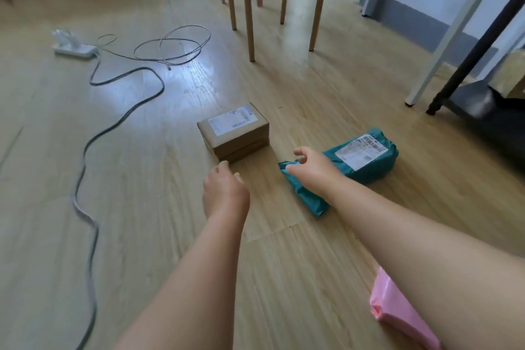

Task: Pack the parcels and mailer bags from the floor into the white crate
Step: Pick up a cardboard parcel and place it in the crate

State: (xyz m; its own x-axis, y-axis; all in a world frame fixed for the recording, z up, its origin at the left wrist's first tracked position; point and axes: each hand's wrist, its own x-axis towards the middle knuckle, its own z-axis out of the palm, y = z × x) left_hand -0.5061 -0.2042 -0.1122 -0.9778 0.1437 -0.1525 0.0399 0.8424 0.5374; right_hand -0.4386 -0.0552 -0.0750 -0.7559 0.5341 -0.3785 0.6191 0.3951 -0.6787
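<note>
A brown cardboard parcel (234, 133) with a white label lies on the wooden floor ahead of me. To its right lies a teal mailer bag (360, 160) with a white label, and a second teal bag (304, 193) lies nearer, partly under my right arm. My left hand (224, 190) hovers just short of the parcel's near corner, fingers loosely curled, holding nothing. My right hand (312, 165) reaches over the near teal bag's end with spread fingers; contact is unclear. A pink mailer bag (397, 312) lies at the lower right. The white crate is not in view.
A grey cable (85, 173) snakes across the floor on the left from a white power strip (74, 50). Wooden chair and table legs (250, 14) stand behind the parcel. A white post and a black stand leg (466, 65) rise at the right.
</note>
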